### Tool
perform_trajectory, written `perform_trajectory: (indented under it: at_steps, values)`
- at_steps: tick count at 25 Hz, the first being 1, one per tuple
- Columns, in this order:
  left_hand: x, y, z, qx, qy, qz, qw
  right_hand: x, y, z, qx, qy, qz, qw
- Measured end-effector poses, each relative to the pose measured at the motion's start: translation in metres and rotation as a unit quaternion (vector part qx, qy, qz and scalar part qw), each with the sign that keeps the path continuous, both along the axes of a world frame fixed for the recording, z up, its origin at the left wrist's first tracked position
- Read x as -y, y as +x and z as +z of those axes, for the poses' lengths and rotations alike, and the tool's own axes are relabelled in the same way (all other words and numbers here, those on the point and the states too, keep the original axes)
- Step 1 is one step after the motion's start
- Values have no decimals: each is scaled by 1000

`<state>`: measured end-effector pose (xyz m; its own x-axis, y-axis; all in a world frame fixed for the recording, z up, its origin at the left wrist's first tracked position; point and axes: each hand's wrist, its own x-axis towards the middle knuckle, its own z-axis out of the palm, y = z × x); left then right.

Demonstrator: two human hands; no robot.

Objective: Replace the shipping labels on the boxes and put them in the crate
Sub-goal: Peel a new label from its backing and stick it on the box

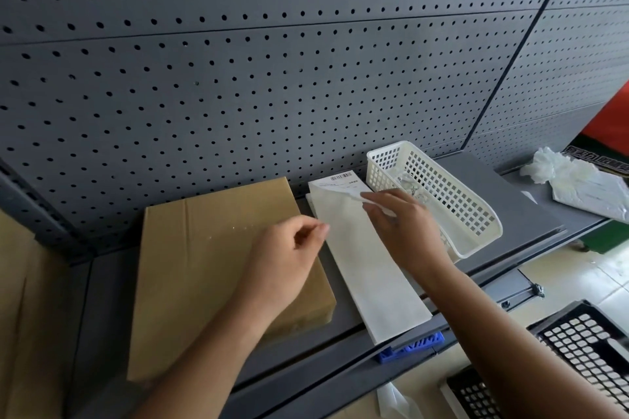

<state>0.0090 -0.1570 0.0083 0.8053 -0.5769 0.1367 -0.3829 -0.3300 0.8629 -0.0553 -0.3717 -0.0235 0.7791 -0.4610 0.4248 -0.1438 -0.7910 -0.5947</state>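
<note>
A flat brown cardboard box (211, 258) lies on the grey shelf (503, 201). Right of it lies a long white box (364, 269) with a barcode label (337, 182) at its far end. The label's near edge is lifted off the box. My right hand (401, 228) pinches that peeled edge between thumb and fingers. My left hand (289, 258) hovers over the brown box's right edge, fingers curled together, holding nothing that I can see. A black lattice crate (585, 347) stands low at the right.
A white plastic basket (442, 194) sits right behind my right hand, touching the white box. Crumpled plastic and a white sheet (578, 184) lie far right. A grey pegboard wall (272, 61) backs the shelf. More cardboard (20, 299) stands at the left.
</note>
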Motion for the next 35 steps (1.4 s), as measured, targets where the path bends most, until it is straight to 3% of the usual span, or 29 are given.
perform_trajectory:
  at_steps: [4, 6, 13, 17, 23, 35]
  values:
    - [39, -3, 6, -233, -111, -26, 966, -17, -22, 28, 29, -52, -15, 998]
    - [48, -3, 7, -270, -156, -27, 950, -24, -33, 30, -1, -102, -15, 995]
    - [53, -7, 1, -252, -186, -2, 950, -28, -53, 29, -107, -124, 2, 986]
    - [50, -8, -2, -179, -170, -12, 969, -22, -47, 37, -48, -40, 43, 997]
    - [47, -8, -4, -210, -208, -51, 954, -16, -39, 47, -19, 8, 108, 994]
    - [41, -5, -3, -185, -194, -74, 961, -13, -34, 57, -38, -42, 136, 989]
